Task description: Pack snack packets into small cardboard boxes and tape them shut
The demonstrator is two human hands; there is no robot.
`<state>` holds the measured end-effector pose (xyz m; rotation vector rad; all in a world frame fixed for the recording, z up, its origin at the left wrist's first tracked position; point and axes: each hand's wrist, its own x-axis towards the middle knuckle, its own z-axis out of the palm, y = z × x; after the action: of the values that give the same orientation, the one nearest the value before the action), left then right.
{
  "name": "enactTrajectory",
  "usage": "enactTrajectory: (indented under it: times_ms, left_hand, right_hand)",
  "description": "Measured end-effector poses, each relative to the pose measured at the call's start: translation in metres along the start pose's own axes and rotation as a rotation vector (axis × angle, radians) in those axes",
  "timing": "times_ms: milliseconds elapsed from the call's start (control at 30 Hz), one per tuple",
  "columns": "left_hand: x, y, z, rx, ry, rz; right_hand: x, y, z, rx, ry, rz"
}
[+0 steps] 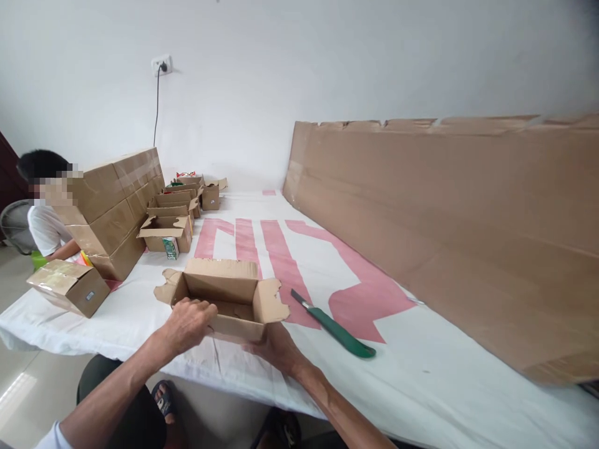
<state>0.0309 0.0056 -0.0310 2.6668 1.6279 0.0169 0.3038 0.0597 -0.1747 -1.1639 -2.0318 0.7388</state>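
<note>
An open cardboard box (234, 327) sits at the table's front edge, its flaps folded outward and no contents visible inside. My left hand (189, 321) grips the near wall at its left end, fingers curled over the rim. Under the near right corner, my right hand (276, 349) holds the box from below, its fingertips partly hidden by the cardboard. To the right lies a green-handled knife (344, 333), its blade pointing away to the left.
Several open boxes (166, 234) stand in a row at the back left, beside a stack of taped cartons (112, 215). A single carton (70, 287) sits at the left edge. A large cardboard sheet (435, 218) leans along the right. Another person (49, 224) is behind the stack.
</note>
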Motion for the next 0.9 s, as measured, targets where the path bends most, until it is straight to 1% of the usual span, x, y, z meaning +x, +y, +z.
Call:
enactTrajectory:
  times_ms: [67,167,300,367,467,533,633,767,900]
  left_hand:
    - [0.003,-0.024,-0.004,0.090,0.025,-0.090]
    - [0.003,-0.073,-0.017,0.153,0.087,-0.262]
    - [0.002,-0.134,-0.035,0.201,0.120,-0.388]
    - [0.004,-0.158,-0.041,0.225,0.131,-0.437]
    - [0.011,-0.184,-0.045,0.247,0.152,-0.482]
    - [0.017,-0.196,-0.045,0.251,0.165,-0.494]
    - [0.022,-0.204,-0.043,0.254,0.177,-0.511]
    - [0.020,-0.202,-0.041,0.262,0.180,-0.511]
    - [0.012,-0.196,-0.044,0.270,0.183,-0.493]
  right_hand:
    - [0.000,0.002,0.001,0.008,-0.021,-0.008]
    - [0.001,0.006,0.003,-0.011,-0.037,0.007]
    - [0.002,0.010,0.005,-0.019,-0.067,-0.002]
    - [0.003,0.011,0.005,-0.018,-0.074,-0.004]
    - [0.003,0.013,0.004,-0.037,-0.064,0.002]
    - [0.003,0.014,0.004,-0.046,-0.065,0.003]
    - [0.004,0.013,0.003,-0.037,-0.078,0.006]
    - [0.005,0.009,0.002,-0.023,-0.092,0.025]
    - [0.006,0.008,0.003,-0.048,-0.085,0.030]
